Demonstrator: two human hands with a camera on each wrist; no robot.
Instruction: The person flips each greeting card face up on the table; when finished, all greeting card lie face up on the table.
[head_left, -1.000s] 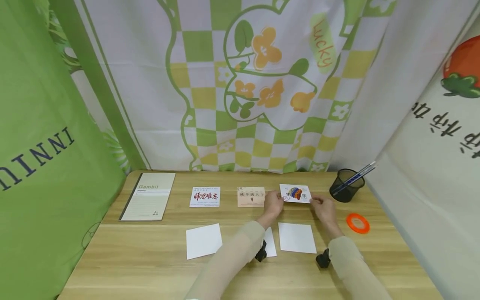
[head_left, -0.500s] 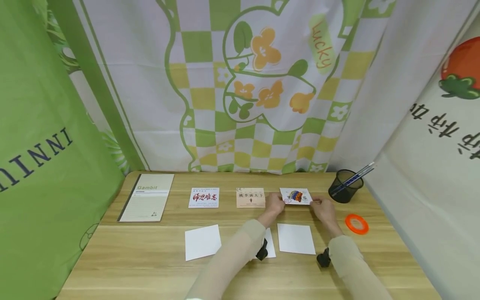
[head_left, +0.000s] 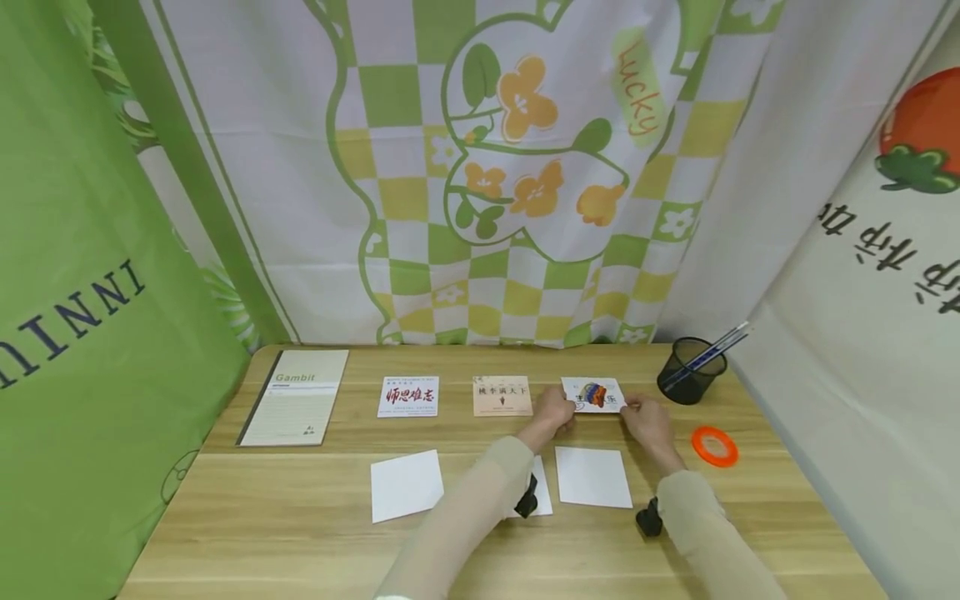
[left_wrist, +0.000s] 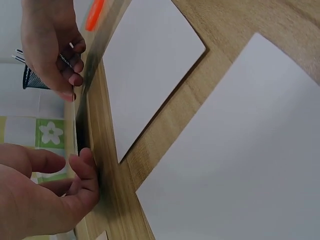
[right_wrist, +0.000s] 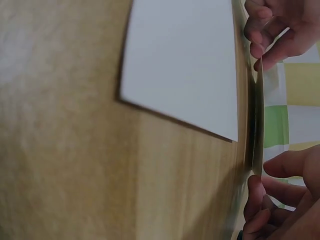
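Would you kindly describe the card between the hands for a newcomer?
On the wooden table, find the beige card. To its right, between the left hand and right hand, is the white printed card, the only card with a multicoloured picture.

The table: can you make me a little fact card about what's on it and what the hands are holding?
Left hand: holds left side of picture card
Right hand: holds its right side
Printed cards: two, left of picture card
White cards: three, nearer the person; middle one partly hidden by left sleeve
Notebook: left of printed cards
Cup: black, right of picture card
Ring: orange, nearer than cup
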